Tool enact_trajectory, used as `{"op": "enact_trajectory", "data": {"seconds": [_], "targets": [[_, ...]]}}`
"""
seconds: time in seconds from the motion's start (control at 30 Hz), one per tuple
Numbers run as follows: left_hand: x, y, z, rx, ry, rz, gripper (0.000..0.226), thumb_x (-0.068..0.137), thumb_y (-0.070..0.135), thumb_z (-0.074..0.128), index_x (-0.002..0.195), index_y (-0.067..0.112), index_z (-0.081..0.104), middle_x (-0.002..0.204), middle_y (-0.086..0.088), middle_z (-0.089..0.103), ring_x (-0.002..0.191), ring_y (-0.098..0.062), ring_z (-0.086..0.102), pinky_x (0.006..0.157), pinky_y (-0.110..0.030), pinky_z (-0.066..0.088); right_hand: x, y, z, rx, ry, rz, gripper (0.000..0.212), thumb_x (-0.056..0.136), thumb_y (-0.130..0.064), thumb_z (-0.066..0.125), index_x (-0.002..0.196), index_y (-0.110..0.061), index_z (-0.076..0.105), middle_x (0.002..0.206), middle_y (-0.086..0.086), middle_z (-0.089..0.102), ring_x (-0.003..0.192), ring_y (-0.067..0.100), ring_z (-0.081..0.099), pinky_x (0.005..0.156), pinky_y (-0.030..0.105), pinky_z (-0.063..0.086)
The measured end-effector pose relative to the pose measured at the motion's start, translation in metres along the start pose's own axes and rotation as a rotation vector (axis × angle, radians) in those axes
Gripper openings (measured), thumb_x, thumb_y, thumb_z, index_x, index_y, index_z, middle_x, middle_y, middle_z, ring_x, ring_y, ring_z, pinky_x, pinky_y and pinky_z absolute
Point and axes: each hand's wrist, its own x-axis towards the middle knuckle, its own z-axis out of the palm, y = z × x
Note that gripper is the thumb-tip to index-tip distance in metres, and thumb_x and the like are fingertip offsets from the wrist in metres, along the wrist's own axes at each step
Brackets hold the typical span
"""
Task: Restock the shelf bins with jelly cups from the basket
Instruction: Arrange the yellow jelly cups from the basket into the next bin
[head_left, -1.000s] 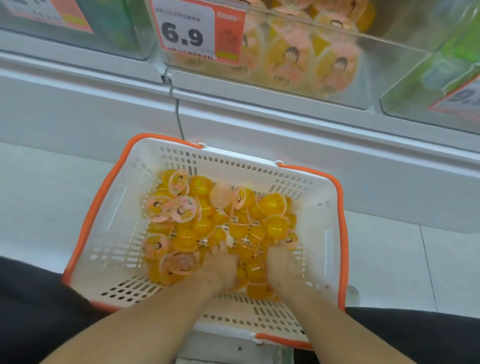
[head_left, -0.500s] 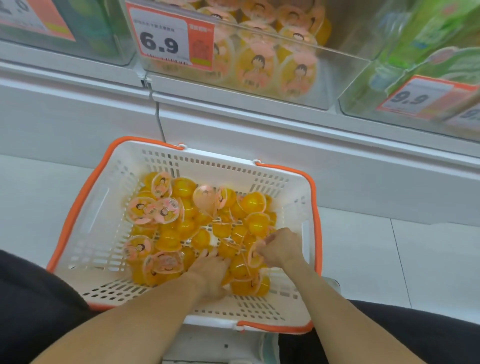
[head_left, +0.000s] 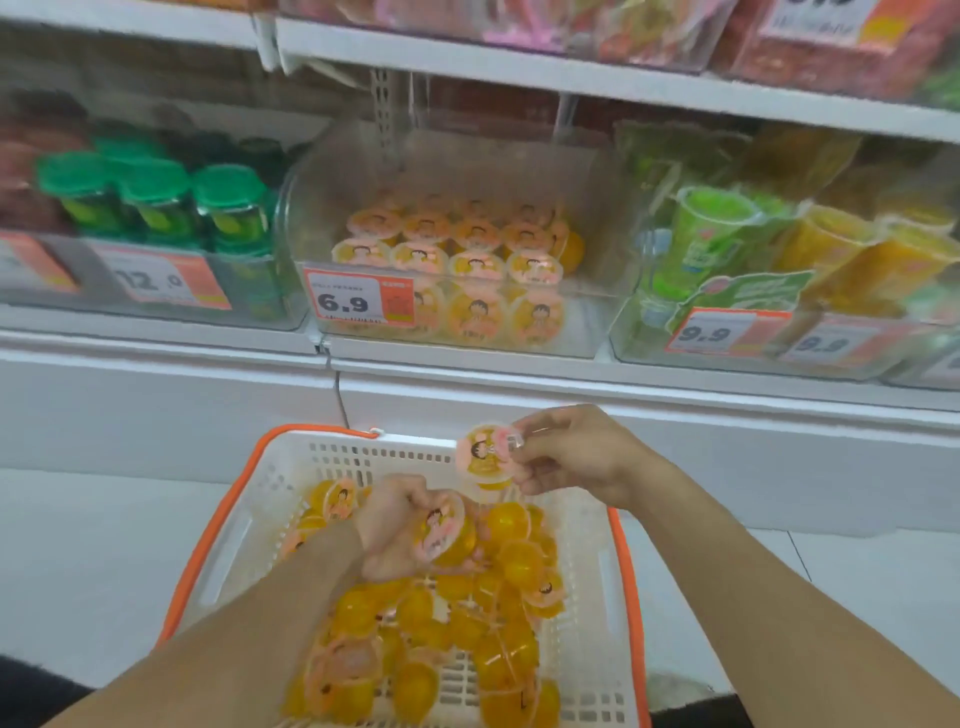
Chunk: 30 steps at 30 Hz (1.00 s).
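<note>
Each hand grasps one jelly cup, left hand (head_left: 397, 525) and right hand (head_left: 566, 457), above the basket (head_left: 618, 597); next comes lifting them into the clear bin (head_left: 597, 312).

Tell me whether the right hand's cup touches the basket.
Apart. The head view shows the right hand holding its jelly cup above the basket rim.

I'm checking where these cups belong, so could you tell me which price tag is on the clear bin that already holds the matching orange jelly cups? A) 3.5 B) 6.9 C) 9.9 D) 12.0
B: the clear bin with pink-lidded orange cups like the one in the right hand carries the 6.9 tag.
</note>
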Motion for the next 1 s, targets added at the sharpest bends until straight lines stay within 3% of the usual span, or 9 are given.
{"op": "enact_trajectory", "data": {"seconds": [0.13, 0.23, 0.37, 0.43, 0.53, 0.63, 0.7, 0.87, 1.0], "targets": [[-0.041, 0.077, 0.033, 0.25, -0.128, 0.042, 0.053, 0.084, 0.038, 0.046, 0.108, -0.007, 0.063, 0.103, -0.03, 0.062, 0.079, -0.037, 0.06, 0.067, -0.037, 0.049, -0.023, -0.061, -0.003, 0.03, -0.015, -0.082, 0.012, 0.086, 0.01, 0.064, 0.089, -0.001, 0.06, 0.065, 0.018, 0.065, 0.054, 0.026, 0.065, 0.057, 0.033, 0.06], [-0.068, 0.105, 0.068, 0.509, -0.025, 0.083, 0.06, 0.094, 0.056, 0.053, 0.121, 0.003, 0.06, 0.103, -0.029, 0.064, 0.076, -0.036, 0.062, 0.062, -0.037, 0.052, -0.039, -0.078, 0.003, 0.096, 0.001, -0.142, 0.016, 0.087, 0.007, 0.06, 0.073, -0.001, 0.061, 0.064, 0.017, 0.062, 0.054, 0.023, 0.063, 0.058, 0.032, 0.059], [-0.078, 0.109, 0.086, 0.661, 0.218, 0.364, 0.03, 0.092, 0.042, 0.063, 0.1, 0.015, 0.075, 0.087, -0.013, 0.073, 0.076, -0.027, 0.06, 0.073, -0.038, 0.048, -0.047, -0.077, 0.02, 0.179, -0.066, -0.144, 0.003, 0.086, 0.002, 0.062, 0.086, -0.001, 0.062, 0.074, 0.019, 0.068, 0.068, 0.03, 0.07, 0.059, 0.031, 0.058], [-0.086, 0.117, 0.079, 0.709, 0.191, 0.41, 0.018, 0.094, 0.029, 0.064, 0.097, 0.016, 0.075, 0.082, -0.006, 0.073, 0.074, -0.02, 0.062, 0.076, -0.032, 0.046, -0.049, -0.081, 0.021, 0.103, -0.073, -0.155, 0.004, 0.088, -0.003, 0.066, 0.089, -0.004, 0.063, 0.08, 0.016, 0.073, 0.073, 0.032, 0.072, 0.065, 0.039, 0.06], [-0.099, 0.137, 0.059, 0.83, 0.062, 0.314, 0.032, 0.083, 0.032, 0.077, 0.108, 0.013, 0.073, 0.098, -0.011, 0.071, 0.092, -0.028, 0.061, 0.087, -0.04, 0.043, -0.053, -0.087, 0.012, -0.048, -0.142, -0.231, 0.009, 0.087, -0.022, 0.075, 0.093, -0.016, 0.074, 0.098, 0.003, 0.075, 0.085, 0.032, 0.073, 0.083, 0.051, 0.058], [-0.105, 0.146, 0.046, 0.929, -0.067, 0.138, 0.039, 0.077, 0.032, 0.076, 0.108, 0.008, 0.071, 0.104, -0.013, 0.07, 0.097, -0.031, 0.061, 0.091, -0.042, 0.046, -0.05, -0.087, 0.009, -0.082, -0.145, -0.354, 0.039, 0.08, -0.023, 0.078, 0.118, -0.017, 0.066, 0.106, 0.011, 0.068, 0.077, 0.031, 0.071, 0.071, 0.046, 0.061], [-0.103, 0.145, 0.045, 0.996, -0.137, 0.095, 0.027, 0.082, 0.025, 0.073, 0.104, 0.011, 0.071, 0.098, -0.003, 0.071, 0.092, -0.019, 0.064, 0.084, -0.029, 0.05, -0.047, -0.087, 0.015, -0.096, -0.213, -0.416, 0.034, 0.081, -0.018, 0.076, 0.113, -0.01, 0.069, 0.099, 0.017, 0.066, 0.07, 0.031, 0.068, 0.064, 0.041, 0.06], [-0.084, 0.137, 0.038, 0.895, -0.019, 0.222, 0.045, 0.079, 0.035, 0.079, 0.112, 0.005, 0.072, 0.111, -0.027, 0.066, 0.098, -0.03, 0.057, 0.09, -0.045, 0.043, -0.036, -0.086, 0.02, -0.294, -0.058, -0.465, 0.012, 0.091, -0.011, 0.069, 0.088, 0.001, 0.066, 0.065, 0.009, 0.063, 0.059, 0.037, 0.068, 0.058, 0.04, 0.061], [-0.072, 0.131, 0.032, 0.673, 0.08, 0.351, 0.06, 0.068, 0.031, 0.086, 0.121, 0.01, 0.069, 0.119, -0.024, 0.068, 0.095, -0.025, 0.067, 0.091, -0.043, 0.051, -0.031, -0.085, 0.01, -0.231, 0.064, -0.431, 0.012, 0.094, -0.01, 0.064, 0.093, 0.002, 0.063, 0.069, 0.017, 0.063, 0.06, 0.038, 0.07, 0.061, 0.041, 0.062]]}}
